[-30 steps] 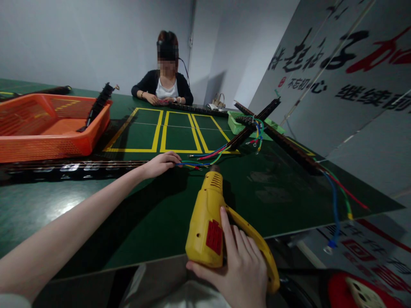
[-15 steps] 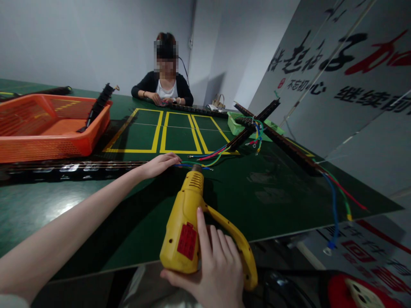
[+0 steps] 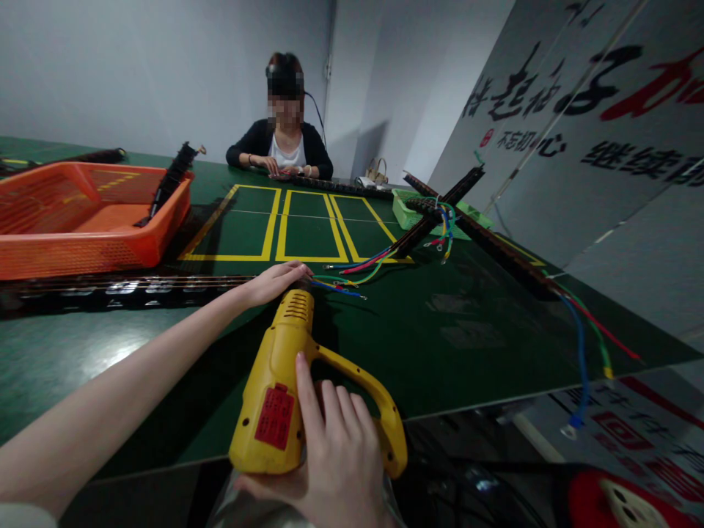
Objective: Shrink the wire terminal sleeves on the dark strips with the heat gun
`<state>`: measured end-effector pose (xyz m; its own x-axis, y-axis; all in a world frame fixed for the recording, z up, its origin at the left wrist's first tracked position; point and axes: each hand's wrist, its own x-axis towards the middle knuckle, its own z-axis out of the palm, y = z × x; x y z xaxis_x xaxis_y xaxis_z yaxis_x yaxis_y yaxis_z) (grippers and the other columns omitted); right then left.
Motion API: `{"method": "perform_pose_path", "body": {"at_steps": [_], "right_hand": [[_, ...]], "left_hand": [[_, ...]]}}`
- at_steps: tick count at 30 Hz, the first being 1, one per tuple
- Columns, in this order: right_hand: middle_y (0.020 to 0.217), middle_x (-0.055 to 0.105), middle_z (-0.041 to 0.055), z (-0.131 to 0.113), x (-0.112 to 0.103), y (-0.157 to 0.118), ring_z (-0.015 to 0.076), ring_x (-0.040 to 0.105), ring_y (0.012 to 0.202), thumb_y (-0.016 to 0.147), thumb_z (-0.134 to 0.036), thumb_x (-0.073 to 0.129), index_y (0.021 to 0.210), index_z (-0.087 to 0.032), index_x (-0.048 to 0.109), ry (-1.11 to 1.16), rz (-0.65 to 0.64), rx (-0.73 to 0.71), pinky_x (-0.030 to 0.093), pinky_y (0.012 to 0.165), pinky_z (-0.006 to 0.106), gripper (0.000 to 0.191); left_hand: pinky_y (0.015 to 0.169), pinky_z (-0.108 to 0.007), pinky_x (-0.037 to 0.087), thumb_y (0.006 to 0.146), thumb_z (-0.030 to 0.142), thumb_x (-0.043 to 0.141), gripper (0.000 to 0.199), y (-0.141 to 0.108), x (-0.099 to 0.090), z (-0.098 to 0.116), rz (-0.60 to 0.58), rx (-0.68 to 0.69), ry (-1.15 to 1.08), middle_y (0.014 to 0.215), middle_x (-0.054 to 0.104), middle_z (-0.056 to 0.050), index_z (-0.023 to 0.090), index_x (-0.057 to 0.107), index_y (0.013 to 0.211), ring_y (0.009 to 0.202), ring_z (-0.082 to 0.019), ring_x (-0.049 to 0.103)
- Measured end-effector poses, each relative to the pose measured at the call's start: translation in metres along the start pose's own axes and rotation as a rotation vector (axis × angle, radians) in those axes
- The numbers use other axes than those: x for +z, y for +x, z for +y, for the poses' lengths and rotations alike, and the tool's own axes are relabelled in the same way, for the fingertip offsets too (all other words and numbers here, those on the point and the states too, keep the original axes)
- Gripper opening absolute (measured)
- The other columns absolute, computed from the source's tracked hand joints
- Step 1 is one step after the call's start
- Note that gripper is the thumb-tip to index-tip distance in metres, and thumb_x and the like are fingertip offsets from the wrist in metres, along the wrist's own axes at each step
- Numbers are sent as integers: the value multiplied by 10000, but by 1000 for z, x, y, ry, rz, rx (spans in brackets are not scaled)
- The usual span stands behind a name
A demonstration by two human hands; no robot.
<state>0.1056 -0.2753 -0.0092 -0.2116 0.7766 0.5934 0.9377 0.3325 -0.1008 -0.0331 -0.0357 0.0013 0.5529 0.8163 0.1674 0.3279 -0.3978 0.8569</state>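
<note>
My right hand (image 3: 335, 447) grips a yellow heat gun (image 3: 269, 389) with a red label, its nozzle pointing away from me toward the fingertips of my left hand. My left hand (image 3: 278, 284) is closed at the right end of a long black slotted strip (image 3: 165, 292). Thin coloured wires (image 3: 344, 291), blue and green-yellow among them, come out to the right of its fingers, with metal terminals on their ends. The fingertips and the tip of the nozzle partly hide each other.
An orange basket (image 3: 126, 253) stands left with a black strip leaning in it. Crossed black strips (image 3: 440, 209) with wires lie over a green basket (image 3: 404, 214). Wires (image 3: 583, 352) hang off the right table edge. A co-worker (image 3: 283, 147) sits across the green table (image 3: 401, 345).
My right hand has moved the heat gun to the left, so its nozzle is now close by my left fingertips. My left hand stays in about the same place.
</note>
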Motion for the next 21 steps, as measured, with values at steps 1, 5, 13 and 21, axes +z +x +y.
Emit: {"method": "perform_pose_path", "body": {"at_steps": [1, 5, 13, 21], "right_hand": [[795, 622, 65, 1, 1, -1, 213, 576, 680, 657, -879, 293, 1393, -102, 380, 6, -2, 9, 430, 647, 366, 1074], [839, 622, 62, 8, 2, -5, 220, 578, 721, 631, -888, 322, 1429, -142, 321, 45, -31, 46, 420, 679, 373, 1092], [922, 648, 69, 33, -13, -16, 245, 599, 825, 605, -895, 368, 1452, -169, 271, -57, -45, 109, 413, 760, 384, 1119], [965, 672, 109, 68, -22, -35, 261, 618, 829, 585, -880, 455, 1442, -107, 287, -238, 31, 113, 429, 747, 370, 1166]], "left_hand": [[934, -374, 422, 849, 653, 350, 612, -1, 0, 1, 2, 5, 14, 1046, 640, -112, 127, 609, 1022, 988, -241, 586], [925, -364, 429, 850, 646, 349, 609, -2, 0, 6, 4, 7, 47, 1051, 642, -109, 128, 612, 1032, 987, -238, 583], [961, -363, 413, 867, 618, 325, 582, -1, 0, 4, 18, 58, 119, 1092, 632, -90, 148, 659, 945, 1039, -233, 567], [970, -338, 412, 911, 485, 326, 494, 1, 0, -3, -11, 194, 314, 1107, 599, -75, 165, 703, 926, 1044, -211, 559]]}}
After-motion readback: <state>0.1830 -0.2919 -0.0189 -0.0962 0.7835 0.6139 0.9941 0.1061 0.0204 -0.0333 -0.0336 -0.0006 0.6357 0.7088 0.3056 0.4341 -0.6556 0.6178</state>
